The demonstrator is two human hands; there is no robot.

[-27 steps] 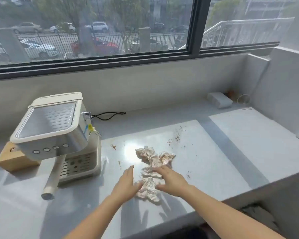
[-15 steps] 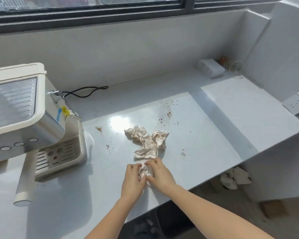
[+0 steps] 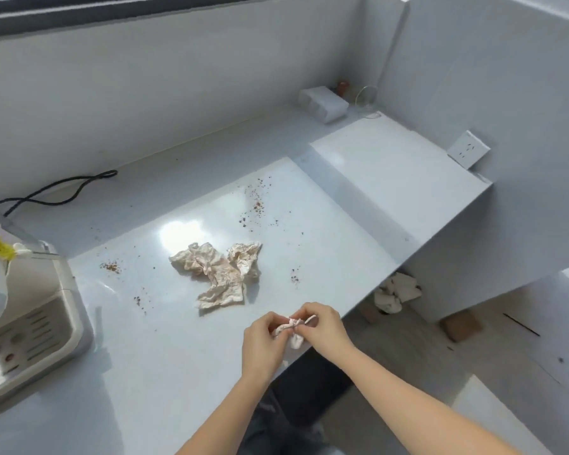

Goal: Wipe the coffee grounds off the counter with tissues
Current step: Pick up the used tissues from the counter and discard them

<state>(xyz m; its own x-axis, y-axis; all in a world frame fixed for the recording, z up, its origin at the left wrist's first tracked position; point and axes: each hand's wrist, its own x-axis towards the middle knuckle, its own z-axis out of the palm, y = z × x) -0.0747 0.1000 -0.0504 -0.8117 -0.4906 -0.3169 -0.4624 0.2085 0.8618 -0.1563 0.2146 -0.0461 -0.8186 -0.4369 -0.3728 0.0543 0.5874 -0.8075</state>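
Pinching between curled fingers, a small tissue wad (image 3: 293, 330) is held by left hand (image 3: 262, 339) and right hand (image 3: 324, 326) at lower centre of the frame, above the counter (image 3: 178, 356) edge.

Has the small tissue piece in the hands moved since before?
Yes: the small tissue piece moved away from the stained pile, toward the near edge of the counter.

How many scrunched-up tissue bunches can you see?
3. A small wad is pinched between the left hand and right hand at the edge of the counter; a stained heap lies mid-counter; another bunch lies on the floor below. The heap may hide several sheets.
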